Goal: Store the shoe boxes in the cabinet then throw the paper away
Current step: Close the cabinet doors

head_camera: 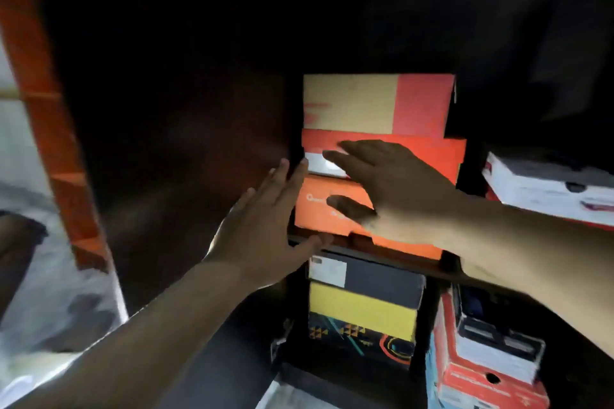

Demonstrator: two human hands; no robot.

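Three shoe boxes are stacked on a shelf of the dark cabinet (199,143): a tan and red box (372,103) on top, a red box (432,159) in the middle, an orange box (315,206) at the bottom. My right hand (388,189) lies flat with straight fingers across the fronts of the red and orange boxes. My left hand (262,229) is open, its fingertips at the left edge of the stack and its thumb by the shelf edge (382,251). No paper is in view.
Below the shelf stand a black box (382,279), a yellow box (362,309) and a patterned dark box (358,339). White and red boxes (545,189) fill the right compartment, more boxes (488,359) lower right. An orange door edge (50,109) runs down the left.
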